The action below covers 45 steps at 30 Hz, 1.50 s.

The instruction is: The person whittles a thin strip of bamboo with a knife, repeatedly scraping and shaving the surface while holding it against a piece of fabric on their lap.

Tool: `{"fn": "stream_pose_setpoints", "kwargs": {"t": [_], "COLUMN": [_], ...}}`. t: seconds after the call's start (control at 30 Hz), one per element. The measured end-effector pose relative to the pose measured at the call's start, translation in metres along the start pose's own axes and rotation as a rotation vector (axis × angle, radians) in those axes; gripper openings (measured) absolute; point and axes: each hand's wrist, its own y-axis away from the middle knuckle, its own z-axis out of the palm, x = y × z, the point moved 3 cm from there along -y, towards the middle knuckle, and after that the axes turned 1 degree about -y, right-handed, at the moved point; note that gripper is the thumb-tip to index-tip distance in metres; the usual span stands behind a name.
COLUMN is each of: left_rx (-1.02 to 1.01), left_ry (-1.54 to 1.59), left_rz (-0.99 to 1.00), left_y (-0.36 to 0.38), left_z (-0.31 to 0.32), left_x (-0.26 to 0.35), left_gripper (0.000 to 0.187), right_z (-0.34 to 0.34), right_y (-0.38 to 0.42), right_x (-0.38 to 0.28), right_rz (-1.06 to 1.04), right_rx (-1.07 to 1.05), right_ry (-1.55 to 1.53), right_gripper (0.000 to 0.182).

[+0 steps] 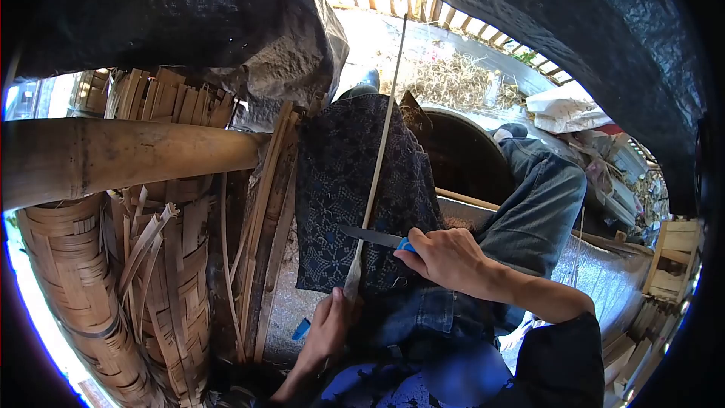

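My right hand [453, 258] is closed round the blue handle of a knife [371, 237], its blade pointing left and lying across a long thin bamboo strip [384, 136]. Below the blade, my left hand [330, 325] grips the strip's near end, which looks wider and paler there. From that hand the strip runs up and away over a dark patterned cloth [332, 181] draped on my leg. A small blue piece [301, 329] shows just left of my left hand.
A thick bamboo pole [128, 157] juts in from the left, above tall woven bamboo baskets [72, 257]. Upright split slats [264, 249] stand beside my leg. Dark sheeting [559, 15] hangs overhead. A wooden crate [672, 257] is at far right, with straw [453, 79] on the ground ahead.
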Motion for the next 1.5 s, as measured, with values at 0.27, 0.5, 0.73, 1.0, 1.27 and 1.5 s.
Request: {"fn": "stream_pose_setpoints", "kwargs": {"t": [0.27,0.5,0.73,1.0,1.27,1.5], "left_rx": [-0.347,-0.301,-0.048,-0.018,-0.01,-0.021], "left_ry": [0.717,0.7,0.632,0.61,0.625,0.677], "left_rz": [-0.17,-0.11,-0.159,-0.141,-0.117,-0.19], "left_y": [-0.012,-0.026,-0.024,-0.022,-0.025,-0.025], "left_z": [-0.005,0.005,0.021,0.023,0.022,0.018], "left_x": [-0.012,-0.019,-0.009,-0.015,-0.014,-0.012], "left_gripper": [0.045,0.019,0.017,0.019,0.017,0.019], "right_z": [-0.006,-0.008,0.006,0.012,0.0,0.009], "right_y": [-0.005,-0.006,-0.003,-0.02,-0.05,-0.009], "right_x": [-0.005,0.006,0.015,0.035,0.068,0.024], "right_rz": [-0.064,-0.049,-0.048,0.068,0.05,-0.012], "right_rx": [0.141,0.1,0.083,0.152,0.174,-0.021], "right_ry": [-0.103,-0.146,-0.155,-0.049,-0.168,-0.274], "right_gripper": [0.04,0.044,0.044,0.044,0.046,0.046]}}
